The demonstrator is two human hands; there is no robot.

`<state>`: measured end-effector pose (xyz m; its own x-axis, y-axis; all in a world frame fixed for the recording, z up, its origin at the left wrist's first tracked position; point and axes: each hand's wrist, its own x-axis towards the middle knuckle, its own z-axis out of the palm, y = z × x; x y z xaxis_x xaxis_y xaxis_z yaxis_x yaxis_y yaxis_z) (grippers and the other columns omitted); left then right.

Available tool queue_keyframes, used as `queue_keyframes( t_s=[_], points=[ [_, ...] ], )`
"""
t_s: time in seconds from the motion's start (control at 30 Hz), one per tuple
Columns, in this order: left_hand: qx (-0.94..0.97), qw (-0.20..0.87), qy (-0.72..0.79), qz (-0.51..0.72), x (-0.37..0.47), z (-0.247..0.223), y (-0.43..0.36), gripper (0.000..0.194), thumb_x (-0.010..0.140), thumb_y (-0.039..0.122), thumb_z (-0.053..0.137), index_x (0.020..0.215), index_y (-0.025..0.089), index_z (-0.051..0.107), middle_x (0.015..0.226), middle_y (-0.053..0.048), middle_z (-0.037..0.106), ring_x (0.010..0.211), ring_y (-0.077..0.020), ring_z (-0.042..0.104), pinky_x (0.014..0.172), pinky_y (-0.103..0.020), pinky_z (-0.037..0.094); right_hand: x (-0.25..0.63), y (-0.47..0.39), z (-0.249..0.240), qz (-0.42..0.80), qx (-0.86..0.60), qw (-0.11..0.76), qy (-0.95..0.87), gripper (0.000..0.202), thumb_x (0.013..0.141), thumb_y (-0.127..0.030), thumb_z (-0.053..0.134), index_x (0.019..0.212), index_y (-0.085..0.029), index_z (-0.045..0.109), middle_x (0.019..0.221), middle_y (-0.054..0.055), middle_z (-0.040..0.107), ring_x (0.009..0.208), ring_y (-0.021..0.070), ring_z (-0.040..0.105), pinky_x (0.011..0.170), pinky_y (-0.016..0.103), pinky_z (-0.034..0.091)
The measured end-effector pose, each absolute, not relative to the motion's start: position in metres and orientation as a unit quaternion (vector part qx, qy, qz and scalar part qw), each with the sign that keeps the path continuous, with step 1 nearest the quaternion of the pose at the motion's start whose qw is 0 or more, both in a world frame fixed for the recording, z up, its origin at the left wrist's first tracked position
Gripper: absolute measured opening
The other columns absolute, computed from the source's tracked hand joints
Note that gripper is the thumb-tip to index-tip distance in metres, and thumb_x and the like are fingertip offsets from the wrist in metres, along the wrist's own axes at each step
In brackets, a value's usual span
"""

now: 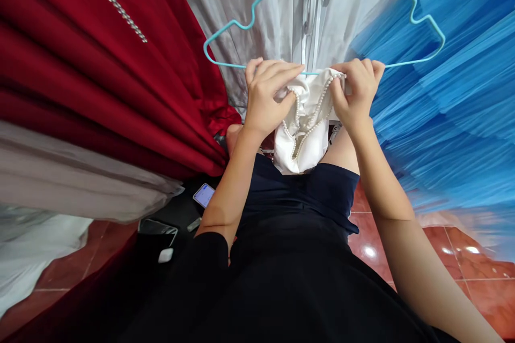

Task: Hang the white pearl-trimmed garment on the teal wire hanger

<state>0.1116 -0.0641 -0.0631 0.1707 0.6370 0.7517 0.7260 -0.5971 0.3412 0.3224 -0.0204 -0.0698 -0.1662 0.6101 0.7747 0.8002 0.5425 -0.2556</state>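
Note:
A white pearl-trimmed garment [309, 142] hangs in front of my knees, gathered at the lower bar of a light-blue hanger [230, 64]. My left hand [267, 96] grips the garment's upper left part, thumb in front and fingers lying over the hanger bar. On the other side, my right hand [356, 91] pinches the upper right part against the same bar, thumb beside the pearl edging. Between the hands, the cloth is bunched, and the pearl-lined edges run down to meet in a V. My fingers hide parts of the bar and the garment's top.
Red cloth [120, 75] hangs on the left, blue tulle [454, 102] on the right, and pale grey fabric [257, 10] behind a metal rack post [311, 16]. A lit phone [203, 195] and a white earbud case [165, 255] lie on a black surface beside me.

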Motion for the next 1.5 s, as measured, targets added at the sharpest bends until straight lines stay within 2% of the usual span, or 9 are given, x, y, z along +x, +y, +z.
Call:
queue_keyframes(
  t_s=[0.17,0.33,0.43,0.6,0.67,0.8,1.1,1.27,1.5],
  points=[
    [-0.655,0.082,-0.467,-0.588,0.090,-0.096,-0.083,0.031,0.084,0.018,0.063,0.114,0.026,0.063,0.107,-0.006,0.062,0.106,-0.0248,0.062,0.090,-0.040,0.051,0.314,-0.017,-0.080,-0.092,-0.444,0.483,-0.749,0.022,0.100,-0.039,0.041,0.101,-0.029,0.061,0.096,0.003,0.064,0.103,0.0228,0.060,0.107,0.057,0.042],
    [-0.510,0.016,-0.509,-0.694,0.050,-0.110,-0.066,0.031,0.078,-0.006,0.049,0.099,0.017,0.053,0.085,0.001,0.053,0.063,-0.0088,0.053,0.061,-0.024,0.042,0.321,-0.023,-0.080,-0.082,-0.414,0.502,-0.755,0.023,0.095,-0.030,0.044,0.108,-0.030,0.063,0.094,0.002,0.061,0.107,0.0243,0.060,0.108,0.060,0.040],
    [-0.468,0.047,-0.497,-0.729,0.020,-0.078,-0.047,0.034,0.070,-0.017,0.048,0.080,0.015,0.046,0.080,0.003,0.047,0.062,-0.0047,0.048,0.059,-0.020,0.040,0.330,-0.022,-0.078,-0.074,-0.410,0.501,-0.758,0.024,0.094,-0.029,0.044,0.109,-0.030,0.064,0.096,0.002,0.061,0.109,0.0244,0.060,0.110,0.061,0.039],
    [-0.570,0.122,-0.400,-0.707,0.006,0.004,-0.026,0.029,0.066,-0.010,0.045,0.073,0.018,0.041,0.072,0.005,0.038,0.049,-0.0018,0.028,0.047,-0.017,0.024,0.335,-0.025,-0.076,-0.066,-0.415,0.489,-0.764,0.027,0.095,-0.030,0.044,0.112,-0.031,0.064,0.102,0.002,0.064,0.111,0.0245,0.060,0.111,0.060,0.039],
    [-0.617,0.149,-0.416,-0.651,0.016,0.028,-0.024,0.024,0.067,-0.005,0.049,0.074,0.017,0.042,0.074,0.005,0.043,0.047,0.0000,0.030,0.046,-0.016,0.022,0.332,-0.032,-0.075,-0.063,-0.415,0.490,-0.764,0.028,0.094,-0.029,0.045,0.114,-0.032,0.064,0.104,0.002,0.064,0.110,0.0240,0.060,0.111,0.060,0.039],
    [-0.646,0.203,-0.473,-0.563,0.044,0.042,-0.024,0.022,0.068,-0.001,0.057,0.083,0.015,0.053,0.080,0.008,0.053,0.052,0.0028,0.043,0.050,-0.015,0.035,0.327,-0.044,-0.073,-0.065,-0.433,0.487,-0.756,0.028,0.092,-0.029,0.047,0.114,-0.034,0.065,0.105,0.001,0.065,0.110,0.0233,0.061,0.110,0.059,0.040],
    [-0.630,0.226,-0.423,-0.611,0.044,0.026,-0.020,0.035,0.064,-0.009,0.060,0.086,0.017,0.054,0.076,0.010,0.046,0.052,0.0056,0.046,0.045,-0.007,0.036,0.328,-0.042,-0.069,-0.076,-0.461,0.467,-0.751,0.027,0.094,-0.031,0.047,0.112,-0.033,0.066,0.104,0.002,0.065,0.110,0.0229,0.061,0.111,0.057,0.041],
    [-0.642,0.248,-0.427,-0.587,0.027,0.035,-0.038,0.036,0.066,-0.003,0.066,0.095,0.017,0.056,0.091,0.009,0.053,0.053,0.0048,0.050,0.044,-0.006,0.039,0.325,-0.042,-0.071,-0.066,-0.457,0.463,-0.756,0.031,0.094,-0.028,0.046,0.118,-0.035,0.064,0.108,0.001,0.065,0.112,0.0228,0.060,0.111,0.057,0.041],
    [-0.678,0.224,-0.365,-0.598,0.054,0.047,-0.024,0.030,0.063,-0.005,0.057,0.088,0.011,0.061,0.082,0.006,0.062,0.053,0.0017,0.052,0.043,-0.011,0.035,0.314,-0.048,-0.070,-0.054,-0.447,0.459,-0.766,0.033,0.094,-0.024,0.044,0.118,-0.035,0.064,0.104,0.001,0.064,0.108,0.0210,0.060,0.110,0.054,0.042]
  ],
)
